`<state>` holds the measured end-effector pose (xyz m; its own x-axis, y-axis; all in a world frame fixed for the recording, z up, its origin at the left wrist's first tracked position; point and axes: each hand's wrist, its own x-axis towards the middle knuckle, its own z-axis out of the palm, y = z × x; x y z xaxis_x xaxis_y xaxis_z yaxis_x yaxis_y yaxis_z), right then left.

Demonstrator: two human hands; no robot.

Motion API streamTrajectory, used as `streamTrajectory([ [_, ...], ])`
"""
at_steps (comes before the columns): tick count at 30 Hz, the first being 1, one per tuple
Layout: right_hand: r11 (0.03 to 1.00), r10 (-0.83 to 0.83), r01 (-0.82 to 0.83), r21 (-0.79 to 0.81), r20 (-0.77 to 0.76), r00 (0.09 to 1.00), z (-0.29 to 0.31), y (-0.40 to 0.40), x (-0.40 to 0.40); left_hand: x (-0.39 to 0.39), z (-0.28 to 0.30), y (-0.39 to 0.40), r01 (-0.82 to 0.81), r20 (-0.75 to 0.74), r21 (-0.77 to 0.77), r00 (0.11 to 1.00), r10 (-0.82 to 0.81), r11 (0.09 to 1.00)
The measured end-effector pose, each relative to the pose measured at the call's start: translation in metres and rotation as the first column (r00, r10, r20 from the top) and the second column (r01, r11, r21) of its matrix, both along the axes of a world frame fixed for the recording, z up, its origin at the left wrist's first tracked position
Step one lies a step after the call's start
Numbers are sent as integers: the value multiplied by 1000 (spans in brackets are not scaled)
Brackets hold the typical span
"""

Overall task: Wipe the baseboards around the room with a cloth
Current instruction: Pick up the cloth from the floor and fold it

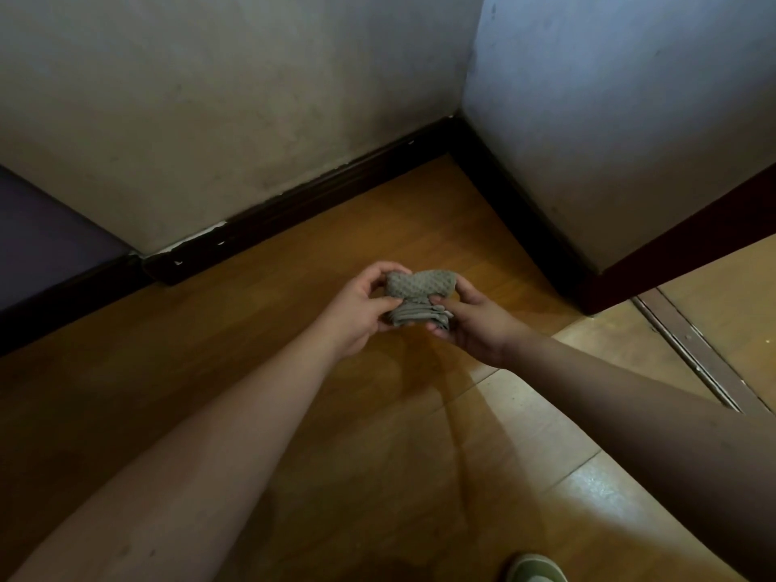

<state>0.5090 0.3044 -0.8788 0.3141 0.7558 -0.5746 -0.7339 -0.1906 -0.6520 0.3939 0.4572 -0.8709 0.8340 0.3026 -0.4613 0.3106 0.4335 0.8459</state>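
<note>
Here, I hold a folded grey waffle-textured cloth in front of me with both hands, above the glossy orange-brown wooden floor. My left hand curls around the cloth's left end, fingers wrapped over the top and thumb pressed against the near side. My right hand grips the right end, thumb on the stacked folded edges and fingers closed underneath. Both hands are closed on the cloth, which bulges between them, its textured face up and its layered folds facing me.

Beyond the cloth, a dark brown, nearly black baseboard runs along the foot of a scuffed off-white plaster wall, with chipped pale spots near its left end. It meets another stretch of baseboard at the inner corner, under a bluish-lit wall. To the right, a metal floor track crosses the boards. The toe of a pale green shoe shows at the bottom edge.
</note>
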Motion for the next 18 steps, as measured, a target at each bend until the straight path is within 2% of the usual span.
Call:
streamTrajectory([
  [2, 1000, -15, 16, 21, -56, 998, 3, 2, 0, -1, 2, 1, -25, 19, -23, 999, 26, 999],
  [4, 1000, -1, 1, 7, -42, 999, 5, 3, 1, -2, 3, 0, -45, 18, -45, 999, 46, 998],
  [7, 999, 33, -33, 6, 53, 998, 7, 3, 3, -1, 4, -4, -90, 18, -52, 996, 91, 995],
  [10, 992, 85, -95, 86, 115, 990, 6, -4, 9, 4, 4, -6, -147, 9, -74, 989, 148, 986],
  [12, 979, 161, -184, 88, 222, 962, 7, -7, 11, 3, 4, -5, -172, -4, -104, 985, 172, 980],
  [14, 973, 207, -230, 23, 356, 911, 8, -7, 8, 1, 3, -3, -174, -27, -137, 985, 172, 975],
  [16, 981, 187, -189, -40, 447, 875, 13, -6, 5, 1, 4, -4, -157, -43, -170, 987, 152, 973],
  [18, 992, 123, -118, -40, 442, 889, 16, -7, 3, 3, 5, -5, -141, -43, -195, 990, 135, 971],
])
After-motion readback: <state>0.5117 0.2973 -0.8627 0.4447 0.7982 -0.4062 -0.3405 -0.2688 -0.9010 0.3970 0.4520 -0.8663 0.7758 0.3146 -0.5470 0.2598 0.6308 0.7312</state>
